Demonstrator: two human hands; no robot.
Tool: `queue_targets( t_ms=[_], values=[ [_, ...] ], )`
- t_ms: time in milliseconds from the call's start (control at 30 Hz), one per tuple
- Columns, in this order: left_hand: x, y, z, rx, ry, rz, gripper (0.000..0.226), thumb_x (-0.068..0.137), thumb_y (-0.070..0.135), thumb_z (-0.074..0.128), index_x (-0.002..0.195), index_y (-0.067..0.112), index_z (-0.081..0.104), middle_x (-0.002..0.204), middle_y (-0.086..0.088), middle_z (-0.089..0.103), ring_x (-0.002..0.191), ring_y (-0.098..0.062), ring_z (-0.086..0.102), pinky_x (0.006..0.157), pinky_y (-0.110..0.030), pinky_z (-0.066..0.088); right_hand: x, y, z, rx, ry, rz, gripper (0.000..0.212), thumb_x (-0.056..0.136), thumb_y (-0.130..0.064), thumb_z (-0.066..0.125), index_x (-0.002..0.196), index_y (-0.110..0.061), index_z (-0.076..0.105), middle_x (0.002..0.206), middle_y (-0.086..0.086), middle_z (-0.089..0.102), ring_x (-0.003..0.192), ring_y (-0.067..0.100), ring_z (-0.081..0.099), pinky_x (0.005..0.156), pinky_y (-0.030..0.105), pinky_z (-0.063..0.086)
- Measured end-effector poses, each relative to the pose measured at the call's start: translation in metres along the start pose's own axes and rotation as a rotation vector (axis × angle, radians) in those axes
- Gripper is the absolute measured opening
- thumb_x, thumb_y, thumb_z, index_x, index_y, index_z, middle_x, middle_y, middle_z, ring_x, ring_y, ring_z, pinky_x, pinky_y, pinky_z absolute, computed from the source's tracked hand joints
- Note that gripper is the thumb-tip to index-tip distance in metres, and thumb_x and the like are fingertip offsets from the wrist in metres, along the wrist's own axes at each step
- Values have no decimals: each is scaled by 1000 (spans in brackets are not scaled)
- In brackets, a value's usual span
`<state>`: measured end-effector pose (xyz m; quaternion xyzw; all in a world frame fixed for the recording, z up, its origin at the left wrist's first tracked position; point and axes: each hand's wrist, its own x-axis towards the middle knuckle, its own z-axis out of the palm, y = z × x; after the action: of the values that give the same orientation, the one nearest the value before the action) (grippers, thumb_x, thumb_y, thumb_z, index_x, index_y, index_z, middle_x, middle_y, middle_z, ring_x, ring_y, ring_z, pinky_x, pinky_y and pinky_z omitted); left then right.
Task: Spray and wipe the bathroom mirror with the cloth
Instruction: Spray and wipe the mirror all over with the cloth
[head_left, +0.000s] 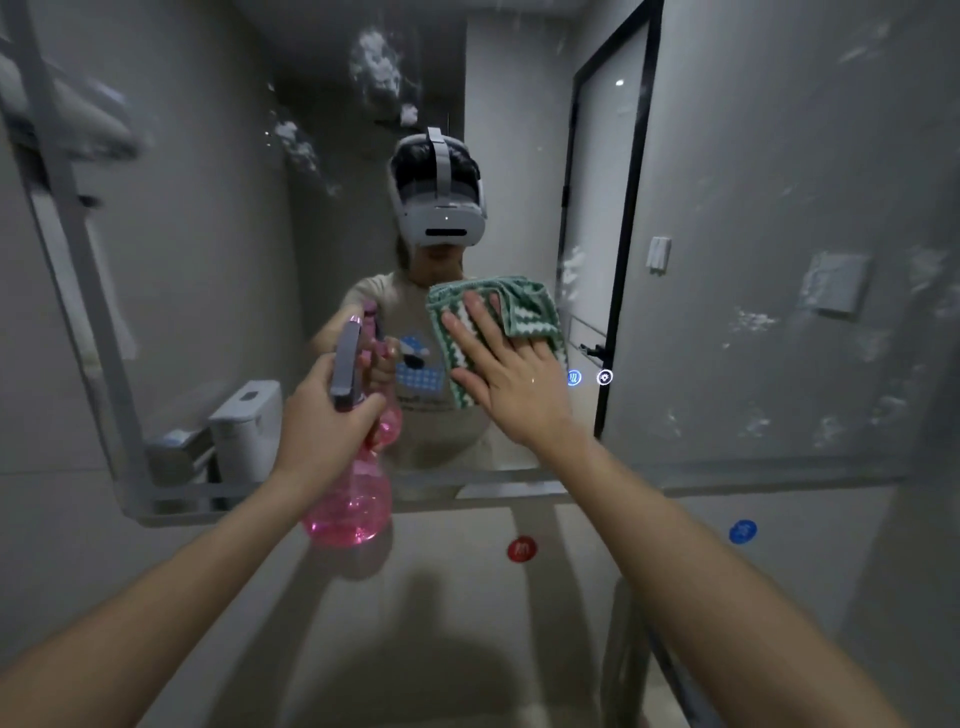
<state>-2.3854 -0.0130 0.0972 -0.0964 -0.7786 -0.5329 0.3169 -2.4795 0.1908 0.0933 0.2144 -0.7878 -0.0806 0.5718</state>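
Your right hand (506, 374) lies flat with fingers spread, pressing the green striped cloth (493, 332) against the mirror (753, 208) near its lower middle. Your left hand (327, 410) grips the pink spray bottle (353, 493) just left of it; white foam patches (376, 65) sit higher up

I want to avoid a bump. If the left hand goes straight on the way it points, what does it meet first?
Most likely the mirror glass. The left hand grips the pink spray bottle aimed forward, so the bottle's nozzle would probably touch first. The gap to the glass is unclear.
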Motion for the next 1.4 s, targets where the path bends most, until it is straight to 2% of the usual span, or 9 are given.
queue_targets(
  t_ms=[167,300,533,667,800,933,1000,1100,1400],
  values=[
    [21,45,23,-102,-14,108,28,79,-7,62,92,17,55,66,3,54,49,3,53,50,-9,39,38,48,-18,-63,28,81,55,97,-49,33,147,-25,35,153,4,34,130,24,45,87,32,38],
    [39,55,33,-158,-58,129,26,76,-4,63,99,9,61,82,-27,64,55,-21,61,51,-34,52,72,83,-36,-26,24,231,61,98,-52,27,152,-25,14,159,5,15,145,23,17,105,31,20],
    [33,42,43,-136,-37,98,24,72,8,67,83,27,60,68,-8,61,56,-18,56,60,-30,50,64,49,-18,55,79,458,62,99,-50,11,153,-18,10,160,12,8,146,26,1,117,35,-7],
    [19,32,40,-95,-13,83,33,75,-3,65,84,27,58,60,6,59,51,-2,52,60,-25,45,18,-1,5,63,70,318,61,97,-46,36,149,-20,18,157,10,17,146,28,8,116,35,5],
    [11,25,27,-63,-8,84,43,77,-3,67,84,39,58,60,13,61,52,6,53,60,-25,42,-8,-20,8,75,-51,232,57,99,-52,20,149,-24,20,157,3,22,134,27,39,94,33,36],
    [13,24,14,-54,-7,107,46,79,-5,66,119,15,58,84,-5,63,57,7,55,57,-8,42,4,14,-7,24,-114,83,55,100,-51,20,147,-27,33,154,2,32,127,23,49,82,32,39],
    [18,23,7,-60,-13,106,51,78,1,68,122,24,57,84,-3,60,63,0,56,63,-16,46,22,40,-14,-23,-108,46,57,100,-51,12,148,-26,30,153,5,33,130,25,47,90,34,36],
    [24,28,2,-104,-28,91,26,72,15,67,83,38,59,67,-7,58,62,-30,56,64,-48,49,54,75,-27,-41,-26,149,59,99,-53,15,150,-24,17,156,8,27,142,28,27,110,37,19],
    [29,45,22,-178,-19,96,34,73,1,66,87,31,60,69,4,60,60,-18,59,64,-38,52,54,61,-21,36,-3,399,62,99,-52,13,152,-20,4,160,11,9,146,22,-2,116,36,-9]
  ],
)
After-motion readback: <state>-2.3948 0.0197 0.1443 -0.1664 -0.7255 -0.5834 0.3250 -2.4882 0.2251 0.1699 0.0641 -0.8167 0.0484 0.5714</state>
